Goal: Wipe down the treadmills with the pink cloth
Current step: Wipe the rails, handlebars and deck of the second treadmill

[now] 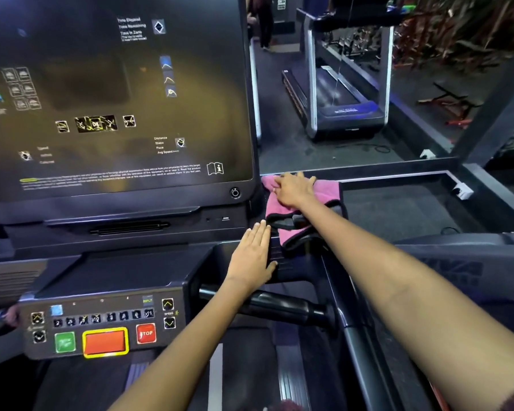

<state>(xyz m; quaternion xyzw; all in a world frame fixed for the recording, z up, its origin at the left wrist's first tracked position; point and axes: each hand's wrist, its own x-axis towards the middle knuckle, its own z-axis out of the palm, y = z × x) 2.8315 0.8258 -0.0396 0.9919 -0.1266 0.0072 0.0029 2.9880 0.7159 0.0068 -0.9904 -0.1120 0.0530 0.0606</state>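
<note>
The treadmill (149, 262) fills the view, and its big dark console screen (116, 93) serves as the landmark for everything else. The screen carries faint icons and small white lettering, with a book-and-info symbol at its lower right corner and a round button just below that corner.

Beyond the right edge of the screen, well apart across the dark floor, stands 1 other treadmill (339, 93) with silver uprights; behind it a rack of weights shows dimly.

Below the screen sits the control panel (104, 327), with a row of number keys, a green button, an orange pad framed in yellow and a red STOP button (146, 333). To the right of the panel, under the screen's lower right corner, a black handlebar (279, 307) runs sideways.

The pink cloth (300, 200) lies bunched on the console's right shoulder, just beside the screen's lower right corner, with a dark grey edge showing in its folds.

The right hand (294, 189) lies flat on top of the cloth, fingers spread and straight, pressing it down rather than grasping it.

The left hand (254, 256) rests palm down on the dark console ledge just below the cloth, fingers straight and together, holding nothing.
</note>
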